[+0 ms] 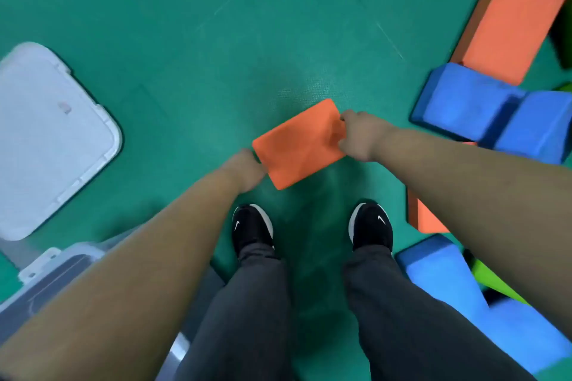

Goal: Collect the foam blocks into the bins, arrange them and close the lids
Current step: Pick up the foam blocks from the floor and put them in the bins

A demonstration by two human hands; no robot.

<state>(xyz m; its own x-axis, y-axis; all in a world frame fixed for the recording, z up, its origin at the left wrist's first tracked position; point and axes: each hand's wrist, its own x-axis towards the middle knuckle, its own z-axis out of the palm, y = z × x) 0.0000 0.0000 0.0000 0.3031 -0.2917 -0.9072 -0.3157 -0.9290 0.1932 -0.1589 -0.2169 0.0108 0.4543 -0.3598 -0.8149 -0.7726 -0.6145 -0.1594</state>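
Orange foam, a flat orange block (298,144), is sitting between both hands above the green floor (216,40), ahead of the black shoes (252,227). The left hand (246,173) is gripping its near-left corner, the right hand (360,136) its far-right edge; fingers are mostly hiding behind the block. Left of the block, a white bin lid (46,139) is lying flat. Right of it, blue blocks (492,114) and a larger orange block (510,25) are blurring toward the frame edge.

Matt orange foam block (298,144), textured floor (216,56)
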